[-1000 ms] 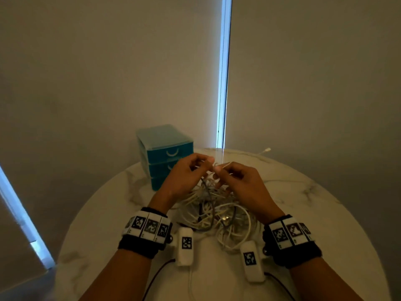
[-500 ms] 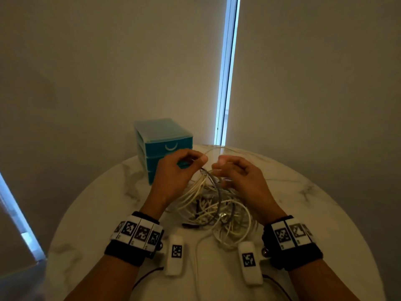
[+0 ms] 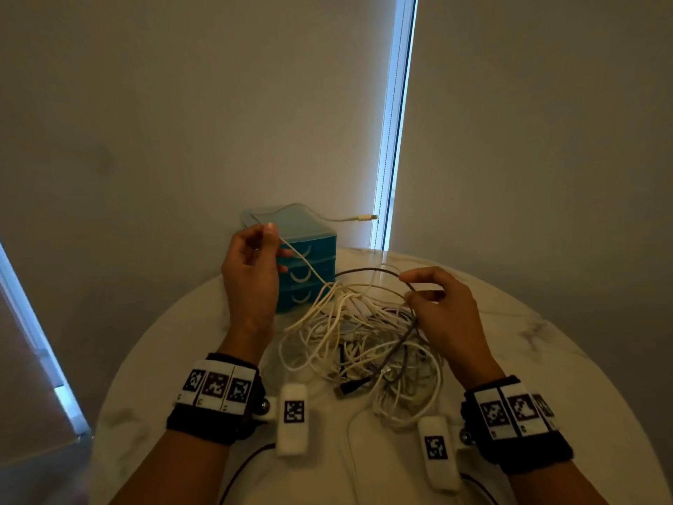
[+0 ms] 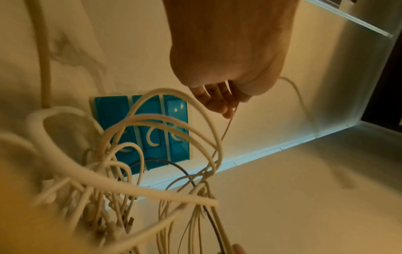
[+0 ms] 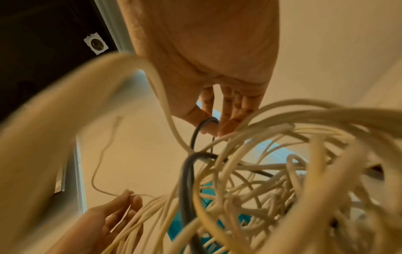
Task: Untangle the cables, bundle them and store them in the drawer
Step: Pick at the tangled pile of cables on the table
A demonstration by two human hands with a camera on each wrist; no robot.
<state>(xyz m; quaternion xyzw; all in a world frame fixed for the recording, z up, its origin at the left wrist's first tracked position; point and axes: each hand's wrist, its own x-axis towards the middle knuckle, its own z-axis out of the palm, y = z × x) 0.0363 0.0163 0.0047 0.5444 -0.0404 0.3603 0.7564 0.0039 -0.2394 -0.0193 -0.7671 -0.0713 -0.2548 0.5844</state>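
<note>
A tangle of white cables (image 3: 358, 344) with a dark grey cable (image 3: 364, 272) through it lies on the round marble table (image 3: 546, 359). My left hand (image 3: 251, 264) is raised in front of the teal drawer unit (image 3: 302, 264) and pinches a thin white cable (image 3: 302, 260); that cable's free end with its plug (image 3: 366, 217) swings in the air beyond. My right hand (image 3: 437, 304) pinches the dark grey cable (image 5: 203, 128) above the pile's right side. The left wrist view shows my left fingers (image 4: 219, 101) round the thin cable (image 4: 226, 128). All three drawers look closed.
The drawer unit stands at the table's back left, close to the wall. A bright window strip (image 3: 395, 122) runs down behind the table. A dark plug (image 3: 351, 388) lies at the near edge of the pile, and a white cable (image 3: 349, 450) trails toward me.
My hands have drawn apart. The left hand rose up and left, pulling the thin white cable out of the pile so its plug end swings free; the right hand moved right with the grey cable.
</note>
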